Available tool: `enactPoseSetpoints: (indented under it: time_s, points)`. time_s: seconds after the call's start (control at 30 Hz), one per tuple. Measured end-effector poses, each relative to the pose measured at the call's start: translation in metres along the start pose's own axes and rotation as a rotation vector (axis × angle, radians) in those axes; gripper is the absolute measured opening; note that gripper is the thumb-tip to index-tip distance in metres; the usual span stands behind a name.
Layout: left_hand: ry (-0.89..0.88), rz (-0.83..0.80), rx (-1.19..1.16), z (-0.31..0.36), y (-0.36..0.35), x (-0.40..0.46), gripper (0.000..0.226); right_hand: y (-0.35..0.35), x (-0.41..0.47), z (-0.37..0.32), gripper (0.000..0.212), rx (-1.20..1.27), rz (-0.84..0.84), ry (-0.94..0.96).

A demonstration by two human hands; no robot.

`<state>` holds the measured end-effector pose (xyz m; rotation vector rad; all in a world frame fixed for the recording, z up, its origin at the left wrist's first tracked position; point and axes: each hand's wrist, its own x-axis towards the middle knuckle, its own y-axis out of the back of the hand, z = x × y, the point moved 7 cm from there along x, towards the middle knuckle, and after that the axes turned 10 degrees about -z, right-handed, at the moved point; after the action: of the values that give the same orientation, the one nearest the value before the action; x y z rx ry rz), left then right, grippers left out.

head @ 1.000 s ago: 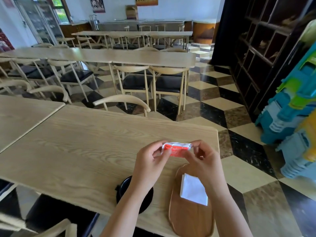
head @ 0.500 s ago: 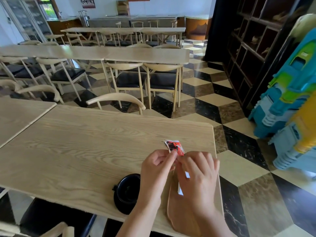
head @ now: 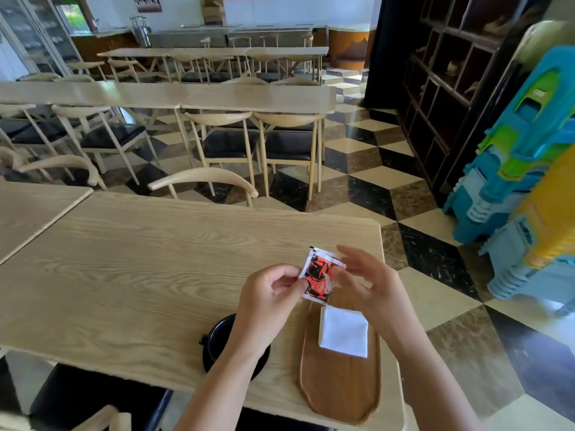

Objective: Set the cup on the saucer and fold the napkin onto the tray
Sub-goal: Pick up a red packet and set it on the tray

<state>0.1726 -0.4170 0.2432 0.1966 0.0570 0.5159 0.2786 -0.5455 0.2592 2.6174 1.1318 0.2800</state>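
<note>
A folded white napkin [head: 343, 335] lies on the far half of the oval wooden tray [head: 339, 390] near the table's front right corner. Left of the tray a black cup [head: 217, 337] stands on a black saucer [head: 261, 365], both largely hidden under my left forearm. My left hand [head: 267, 297] pinches a red, black and white packet wrapper [head: 320, 276] above the tray's far end. My right hand [head: 370, 284] hovers just right of the wrapper with its fingers spread, holding nothing.
The light wooden table [head: 140, 269] ends close to the tray on the right. A chair back [head: 202, 180] stands behind the table's far edge. Stacked plastic stools [head: 525, 194] stand on the checkered floor at right, beside a dark shelf unit [head: 448, 88].
My right hand has let go of the wrapper and opened, moving right. The left hand now holds the wrapper alone, turned flat toward me. The napkin on the tray is uncovered again.
</note>
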Motion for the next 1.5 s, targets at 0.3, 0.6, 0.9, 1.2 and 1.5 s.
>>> enactPoseSetpoints:
  time_s: [0.3,0.6,0.9,1.2,1.5]
  points:
    - [-0.098,-0.197,0.208,0.012,-0.013,-0.004,0.034,0.002,-0.011,0.010,0.024,0.018,-0.131,-0.013]
    - [-0.050,0.061,0.205,0.005,-0.008,0.011,0.019,-0.002,-0.014,0.039,0.031,0.295,-0.109,-0.136]
    - [0.364,0.228,-0.269,-0.105,-0.037,-0.021,0.010,-0.020,-0.046,0.127,0.008,0.377,0.107,-0.429]
    - [0.483,-0.005,0.102,-0.186,-0.073,-0.044,0.021,-0.039,-0.093,0.217,0.018,0.240,0.234,-0.687]
    - [0.385,-0.127,0.454,-0.216,-0.097,-0.030,0.015,-0.045,-0.102,0.263,0.009,-0.074,0.249,-0.761]
